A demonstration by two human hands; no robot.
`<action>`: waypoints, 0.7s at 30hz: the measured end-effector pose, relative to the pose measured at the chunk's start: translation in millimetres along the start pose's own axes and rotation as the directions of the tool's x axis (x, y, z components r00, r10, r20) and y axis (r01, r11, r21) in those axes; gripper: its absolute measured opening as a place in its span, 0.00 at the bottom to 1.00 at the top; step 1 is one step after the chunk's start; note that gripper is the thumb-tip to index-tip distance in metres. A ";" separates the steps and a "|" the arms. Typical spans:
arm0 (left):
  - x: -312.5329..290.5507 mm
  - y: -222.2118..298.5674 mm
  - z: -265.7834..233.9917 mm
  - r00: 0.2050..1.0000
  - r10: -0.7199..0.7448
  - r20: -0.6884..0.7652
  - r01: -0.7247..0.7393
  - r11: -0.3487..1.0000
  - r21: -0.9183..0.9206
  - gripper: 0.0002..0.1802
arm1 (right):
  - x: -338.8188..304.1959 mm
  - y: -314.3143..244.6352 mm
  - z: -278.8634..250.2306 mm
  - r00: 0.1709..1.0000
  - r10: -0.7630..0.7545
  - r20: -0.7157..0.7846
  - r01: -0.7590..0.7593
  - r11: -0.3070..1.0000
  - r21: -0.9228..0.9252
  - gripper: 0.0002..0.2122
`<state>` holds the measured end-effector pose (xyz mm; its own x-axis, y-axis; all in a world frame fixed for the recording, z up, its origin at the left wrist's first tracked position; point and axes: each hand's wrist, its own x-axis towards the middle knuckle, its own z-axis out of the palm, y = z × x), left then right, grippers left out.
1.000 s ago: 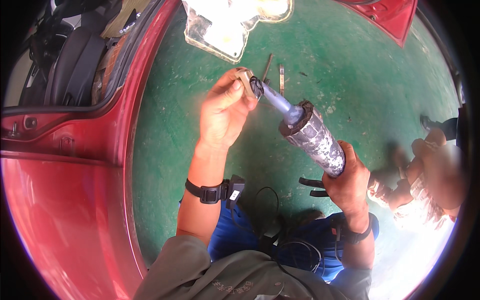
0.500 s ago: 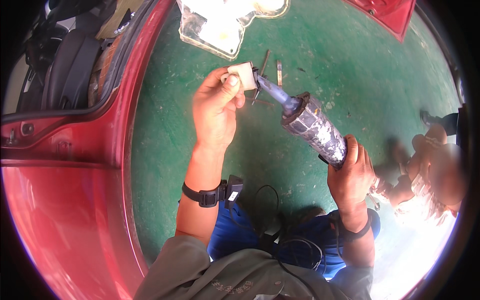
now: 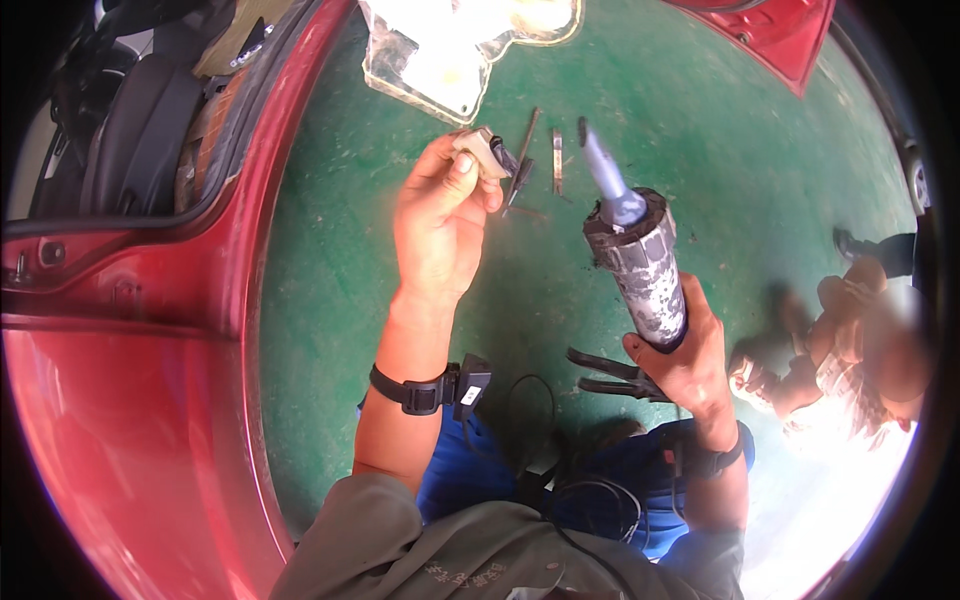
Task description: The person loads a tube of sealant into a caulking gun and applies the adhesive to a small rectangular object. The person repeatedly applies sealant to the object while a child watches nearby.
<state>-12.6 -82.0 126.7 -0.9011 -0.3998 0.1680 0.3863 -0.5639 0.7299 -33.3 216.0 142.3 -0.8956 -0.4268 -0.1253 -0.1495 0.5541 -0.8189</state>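
Between the thumb and fingers of my left hand (image 3: pixel 440 230) is a small off-white block (image 3: pixel 478 150). Black paste (image 3: pixel 503 155) sits on its right end. My right hand (image 3: pixel 692 350) grips a caulking gun (image 3: pixel 650 280) behind its paint-spattered barrel. The gun's grey-blue nozzle (image 3: pixel 607 172) points up and slightly left, with a dark tip, apart from the block. Below the barrel, two black levers (image 3: pixel 615 380) stick out to the left of my right hand.
A red car body (image 3: pixel 130 400) with an open doorway stands at left. On the green floor (image 3: pixel 540 290) lie a thin rod (image 3: pixel 523 165) and a narrow metal strip (image 3: pixel 558 160). A bright clear-edged panel (image 3: pixel 430 60) is ahead. Another person (image 3: pixel 850 350) is at right.
The caulking gun has swung more upright, and its nozzle has come away from the block's black end. My left hand has tilted the block. The gun's levers now show.
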 end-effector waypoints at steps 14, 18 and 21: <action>-7.6 7.0 8.9 0.996 0.006 0.090 -0.015 0.995 0.100 0.15 | -7.5 -2.5 26.1 0.997 -0.055 0.053 0.046 0.987 0.154 0.21; -11.8 8.3 16.7 0.998 -0.019 0.054 0.012 0.992 0.125 0.17 | -8.2 -6.2 16.3 0.991 0.047 0.121 -0.063 0.990 0.125 0.23; -9.6 5.5 10.3 0.994 -0.026 0.106 0.015 0.994 0.106 0.16 | -8.7 -5.8 16.3 0.985 0.071 0.158 -0.093 0.986 0.138 0.25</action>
<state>-3.9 -73.8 135.9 -0.9266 -0.3063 0.2182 0.3499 -0.4896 0.7986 -17.8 204.9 139.0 -0.8267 -0.4937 -0.2701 -0.0060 0.4877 -0.8730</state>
